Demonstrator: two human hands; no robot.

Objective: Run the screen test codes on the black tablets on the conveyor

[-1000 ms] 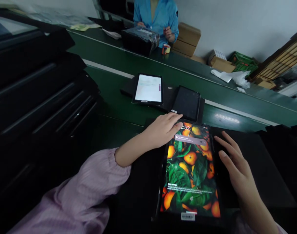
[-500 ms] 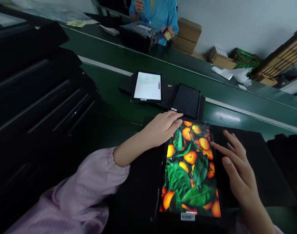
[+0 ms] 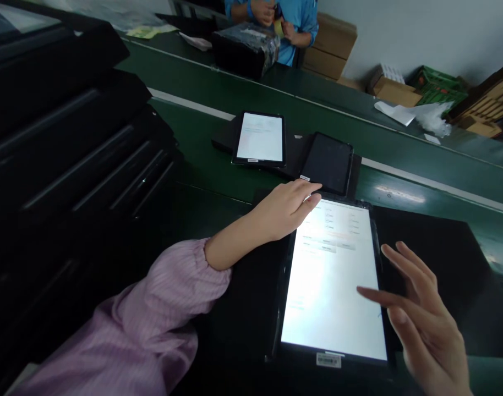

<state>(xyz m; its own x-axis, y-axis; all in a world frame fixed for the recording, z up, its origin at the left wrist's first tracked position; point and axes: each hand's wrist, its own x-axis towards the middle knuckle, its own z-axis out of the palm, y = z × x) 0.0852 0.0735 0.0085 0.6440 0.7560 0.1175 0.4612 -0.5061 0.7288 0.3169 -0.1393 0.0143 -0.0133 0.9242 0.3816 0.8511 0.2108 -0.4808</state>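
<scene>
A large tablet [image 3: 334, 286] lies before me with a bright white screen of small text and grey buttons, and a barcode label on its bottom edge. Across its upper left corner rests my left hand [image 3: 286, 209], fingers stretched out and holding nothing. My right hand [image 3: 428, 324] is over the tablet's right side, fingers apart, the index finger pointing at the screen; whether it touches cannot be made out. Beyond my left hand lies a smaller tablet with a dark screen [image 3: 328, 162]. Left of that is a tablet with a lit white screen [image 3: 261, 137].
Black cases [image 3: 90, 132] are stacked high on the left. A black sheet or cover [image 3: 437, 275] lies right of the large tablet. Across the green bench [image 3: 185, 132], a person in blue [image 3: 303, 19] handles a roll of tape beside a black wrapped box [image 3: 243, 49].
The large tablet's screen has switched from a picture of oranges and leaves to a white page. My right hand has moved down, its index finger now over the screen. The left stays at the corner.
</scene>
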